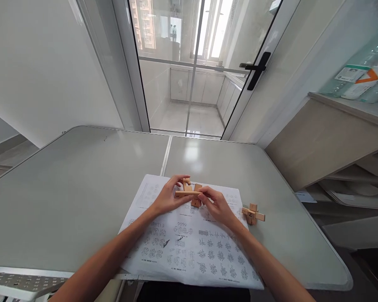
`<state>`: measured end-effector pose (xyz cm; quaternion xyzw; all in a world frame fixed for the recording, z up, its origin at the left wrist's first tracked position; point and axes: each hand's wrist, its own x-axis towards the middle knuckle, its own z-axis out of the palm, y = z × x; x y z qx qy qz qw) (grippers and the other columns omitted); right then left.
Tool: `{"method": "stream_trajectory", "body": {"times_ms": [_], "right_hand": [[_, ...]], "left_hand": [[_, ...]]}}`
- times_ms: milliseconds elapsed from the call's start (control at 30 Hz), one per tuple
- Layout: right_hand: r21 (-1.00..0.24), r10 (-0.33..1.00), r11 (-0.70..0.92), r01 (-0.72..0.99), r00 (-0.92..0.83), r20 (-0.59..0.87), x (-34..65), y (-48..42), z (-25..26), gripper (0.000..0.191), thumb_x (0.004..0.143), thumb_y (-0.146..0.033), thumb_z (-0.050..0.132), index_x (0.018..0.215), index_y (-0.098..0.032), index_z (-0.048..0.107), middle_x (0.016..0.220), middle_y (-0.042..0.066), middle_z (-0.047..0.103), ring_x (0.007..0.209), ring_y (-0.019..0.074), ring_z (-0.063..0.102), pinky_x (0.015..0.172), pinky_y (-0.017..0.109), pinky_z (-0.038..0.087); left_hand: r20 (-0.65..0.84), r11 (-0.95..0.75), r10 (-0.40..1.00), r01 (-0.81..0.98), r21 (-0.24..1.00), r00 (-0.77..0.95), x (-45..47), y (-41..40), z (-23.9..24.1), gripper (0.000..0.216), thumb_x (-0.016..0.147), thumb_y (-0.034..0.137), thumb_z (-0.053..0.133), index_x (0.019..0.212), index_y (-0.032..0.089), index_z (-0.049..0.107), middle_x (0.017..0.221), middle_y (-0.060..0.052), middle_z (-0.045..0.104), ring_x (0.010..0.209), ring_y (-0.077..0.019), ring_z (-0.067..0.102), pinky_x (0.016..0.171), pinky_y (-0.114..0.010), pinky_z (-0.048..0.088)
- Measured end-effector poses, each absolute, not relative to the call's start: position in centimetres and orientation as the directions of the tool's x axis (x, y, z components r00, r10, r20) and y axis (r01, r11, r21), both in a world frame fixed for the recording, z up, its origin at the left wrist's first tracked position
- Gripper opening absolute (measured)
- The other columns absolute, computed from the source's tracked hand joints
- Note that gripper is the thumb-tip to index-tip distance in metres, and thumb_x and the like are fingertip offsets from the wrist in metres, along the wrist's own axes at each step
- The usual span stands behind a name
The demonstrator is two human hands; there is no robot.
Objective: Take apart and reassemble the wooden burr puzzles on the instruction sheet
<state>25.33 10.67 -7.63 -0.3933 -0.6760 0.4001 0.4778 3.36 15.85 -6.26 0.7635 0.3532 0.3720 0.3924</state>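
Note:
Above the printed sheet [182,264], both my hands are closed around wooden puzzle pieces [187,194]. My left hand [169,196] grips them from the left, its fingers curled over the top and its thumb along the lower edge. From the right, my right hand [216,203] pinches the end of a long flat piece between thumb and fingers. An upright wooden block [195,202] crosses behind that long piece; whether they interlock I cannot tell. Right of the sheet lies an assembled wooden cross-shaped puzzle [253,214] marked with a 2.
A pale grey table [66,201] with a centre seam carries the sheet, which reaches its front edge. Beyond it stands a glass door [195,65] with a black handle [256,69]. A wooden shelf unit [327,142] with plastic bottles [359,79] is at the right.

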Motion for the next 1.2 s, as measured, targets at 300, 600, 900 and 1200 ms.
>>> {"method": "stream_trajectory", "body": {"times_ms": [300, 600, 900, 1200], "right_hand": [[-0.989, 0.973, 0.145, 0.008, -0.181, 0.141, 25.9, 10.7, -7.4, 0.045, 0.102, -0.067, 0.053, 0.098, -0.023, 0.063, 0.071, 0.000, 0.058, 0.065, 0.0192, 0.059, 0.067, 0.036, 0.054], [-0.989, 0.981, 0.048, -0.139, -0.180, 0.072, 27.1, 11.3, -7.9, 0.046, 0.100, -0.067, 0.053, 0.095, -0.023, 0.063, 0.069, -0.002, 0.048, 0.058, 0.0174, 0.047, 0.058, 0.033, 0.046], [-0.796, 0.980, 0.167, 0.582, -0.010, 0.198, 27.7, 12.1, -9.0, 0.057, 0.112, -0.058, 0.024, 0.091, -0.024, 0.063, 0.071, 0.000, 0.060, 0.064, 0.0192, 0.055, 0.064, 0.031, 0.044], [-0.572, 0.977, 0.178, 0.800, -0.077, 0.197, 28.9, 12.6, -10.1, 0.053, 0.112, -0.049, 0.026, 0.087, -0.024, 0.066, 0.070, 0.003, 0.066, 0.063, 0.0217, 0.060, 0.062, 0.031, 0.036]], "left_hand": [[0.311, -0.575, 0.715, 0.273, 0.771, 0.626, 3.5, 15.3, -6.9, 0.036, 0.097, 0.040, 0.069, 0.130, 0.028, 0.063, 0.125, -0.009, 0.067, 0.107, -0.0246, 0.070, 0.091, -0.038, 0.059], [0.376, -0.680, 0.728, 0.535, 0.501, 0.573, 3.0, 16.2, -7.4, 0.031, 0.111, 0.037, 0.041, 0.116, 0.023, 0.068, 0.090, -0.004, 0.076, 0.081, -0.0208, 0.071, 0.074, -0.032, 0.052], [0.262, -0.601, 0.794, 0.645, 0.472, 0.548, 3.6, 15.3, -7.9, 0.038, 0.109, 0.034, 0.038, 0.142, 0.019, 0.046, 0.064, 0.005, 0.065, 0.057, -0.0207, 0.068, 0.059, -0.030, 0.043], [0.261, -0.549, 0.836, 0.746, 0.376, 0.484, 3.9, 15.1, -8.5, 0.024, 0.107, 0.039, 0.046, 0.115, 0.022, 0.061, 0.064, 0.002, 0.067, 0.060, -0.0192, 0.068, 0.055, -0.027, 0.035]]}}
